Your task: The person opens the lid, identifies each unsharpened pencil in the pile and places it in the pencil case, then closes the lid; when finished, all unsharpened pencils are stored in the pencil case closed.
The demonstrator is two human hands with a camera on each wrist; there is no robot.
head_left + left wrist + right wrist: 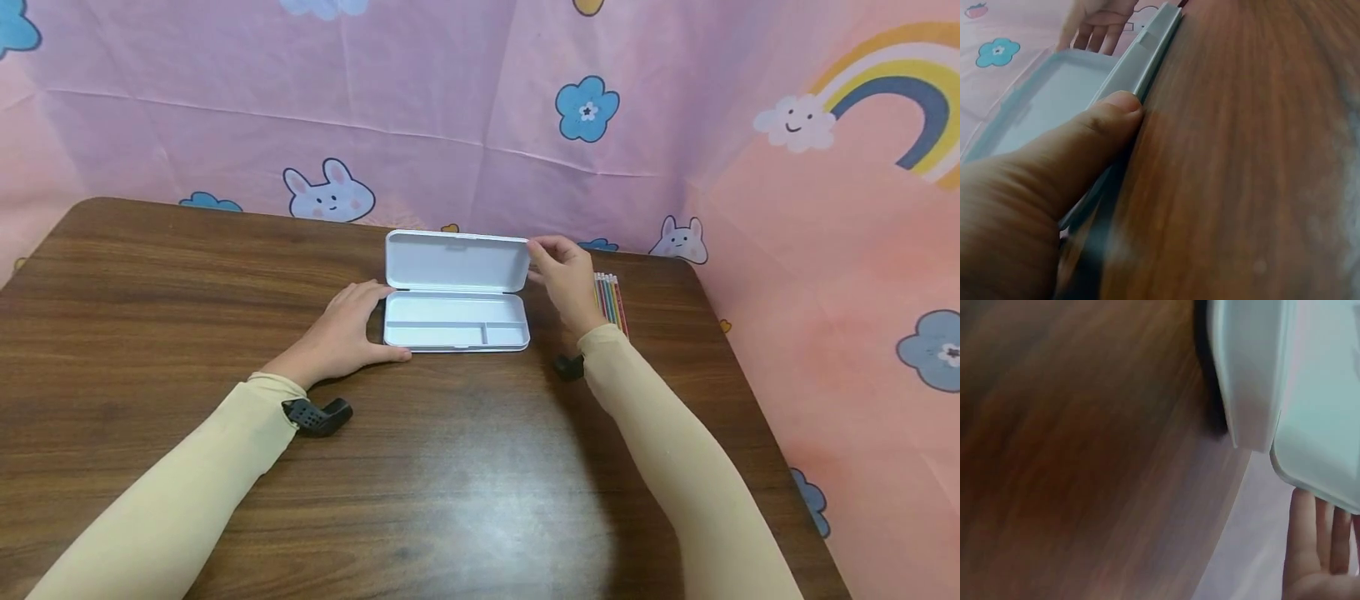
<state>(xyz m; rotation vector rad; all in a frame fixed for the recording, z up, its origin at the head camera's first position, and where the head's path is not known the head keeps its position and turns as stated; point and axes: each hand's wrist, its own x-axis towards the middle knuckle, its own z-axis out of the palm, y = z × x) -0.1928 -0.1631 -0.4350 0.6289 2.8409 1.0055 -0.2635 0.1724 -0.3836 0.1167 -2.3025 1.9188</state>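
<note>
A person's left hand (341, 333) is bracing the left end of an open white pencil case (455, 325), thumb lying along the front edge and fingers lightly bent against the end wall, pressing rather than wrapping it. In the left wrist view the thumb (1094, 134) is resting flat against the case's rim. The right hand (564, 279) is reaching in from the right, its fingers (542, 247) touching the upper right corner of the raised lid (456, 261); in the right wrist view they are showing nearly straight at the lid's edge, and whether they are pinching it cannot be told. Both forearms, in beige sleeves (187, 492), are stretching forward over the wooden table (150, 283). The case is sitting near the table's far edge, between the two hands, lid standing upright. Coloured pencils (611, 300) are lying just beside the right wrist.
</note>
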